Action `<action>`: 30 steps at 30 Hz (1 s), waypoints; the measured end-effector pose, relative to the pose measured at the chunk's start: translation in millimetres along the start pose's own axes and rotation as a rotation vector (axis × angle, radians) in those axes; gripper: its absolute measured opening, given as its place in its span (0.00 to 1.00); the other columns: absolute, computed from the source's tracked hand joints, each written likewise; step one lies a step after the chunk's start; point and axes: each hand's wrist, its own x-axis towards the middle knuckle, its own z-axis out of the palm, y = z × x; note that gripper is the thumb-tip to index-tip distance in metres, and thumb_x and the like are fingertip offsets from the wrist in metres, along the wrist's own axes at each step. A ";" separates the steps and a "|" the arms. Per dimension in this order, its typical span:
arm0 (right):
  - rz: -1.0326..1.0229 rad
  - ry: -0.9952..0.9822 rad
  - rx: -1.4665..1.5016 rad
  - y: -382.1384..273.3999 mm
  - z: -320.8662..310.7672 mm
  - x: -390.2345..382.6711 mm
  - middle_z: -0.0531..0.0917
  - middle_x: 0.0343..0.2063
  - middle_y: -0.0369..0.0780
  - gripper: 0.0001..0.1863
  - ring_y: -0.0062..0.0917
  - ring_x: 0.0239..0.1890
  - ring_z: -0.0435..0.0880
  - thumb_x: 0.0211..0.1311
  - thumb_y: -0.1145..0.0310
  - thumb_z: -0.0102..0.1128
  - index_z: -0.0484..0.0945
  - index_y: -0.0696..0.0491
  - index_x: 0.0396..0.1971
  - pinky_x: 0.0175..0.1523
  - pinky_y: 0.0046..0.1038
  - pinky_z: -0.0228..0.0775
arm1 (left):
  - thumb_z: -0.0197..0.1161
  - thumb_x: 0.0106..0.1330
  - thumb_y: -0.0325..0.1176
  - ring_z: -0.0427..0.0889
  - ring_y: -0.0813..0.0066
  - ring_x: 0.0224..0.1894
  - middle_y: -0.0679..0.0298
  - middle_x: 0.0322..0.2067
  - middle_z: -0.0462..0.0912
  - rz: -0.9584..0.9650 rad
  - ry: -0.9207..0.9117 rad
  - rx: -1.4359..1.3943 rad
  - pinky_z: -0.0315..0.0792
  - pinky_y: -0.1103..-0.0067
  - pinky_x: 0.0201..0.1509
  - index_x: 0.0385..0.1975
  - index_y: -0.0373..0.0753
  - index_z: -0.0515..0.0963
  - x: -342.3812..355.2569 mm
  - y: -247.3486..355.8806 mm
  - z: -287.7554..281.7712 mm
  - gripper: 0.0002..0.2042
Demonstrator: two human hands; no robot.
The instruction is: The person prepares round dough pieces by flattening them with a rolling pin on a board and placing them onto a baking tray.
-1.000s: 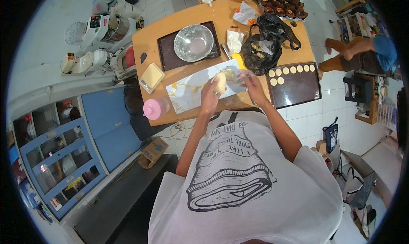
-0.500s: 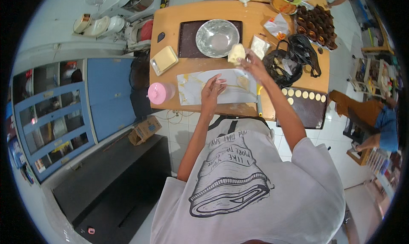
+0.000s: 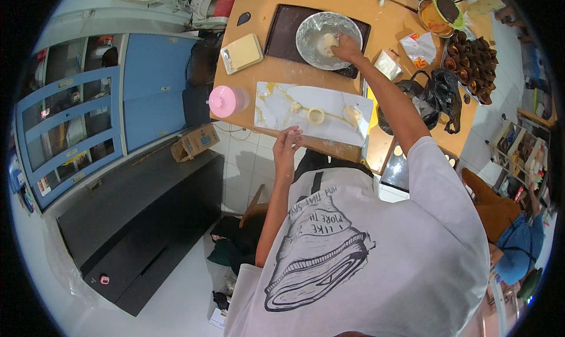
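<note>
My right hand [image 3: 348,49] reaches into a wide metal bowl [image 3: 307,59] dusted with white flour. Its fingers are closed on a pale lump of dough [image 3: 328,43] inside the bowl. My left hand [image 3: 288,140] hovers by the table's front edge, fingers loosely bent and apart, with nothing seen in them. Just beyond it lies a white marble-patterned board [image 3: 271,114]. On that board are a small round yellowish ring or mould [image 3: 316,116] and pieces of dough [image 3: 352,114].
A dark tray [image 3: 281,37] sits under the bowl. Left of the board stand a pink lidded jug [image 3: 223,101] and a yellow block in a tub [image 3: 242,53]. To the right are black plastic bags [image 3: 444,93], dark paper cups [image 3: 471,66] and another tray [image 3: 397,173] with dough rounds.
My right hand has moved from above the board into the bowl with the dough. My left hand has drawn back toward the table's front edge. The view has shifted.
</note>
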 end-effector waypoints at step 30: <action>0.112 0.594 0.757 -68.4 48.3 -290.5 0.78 0.49 0.44 0.27 0.35 0.52 0.81 0.55 0.81 0.67 0.73 0.57 0.57 0.56 0.34 0.76 | 0.65 0.60 0.19 0.81 0.54 0.44 0.53 0.38 0.81 0.810 -0.447 1.112 0.75 0.63 0.53 0.43 0.36 0.78 122.3 42.5 -12.5 0.12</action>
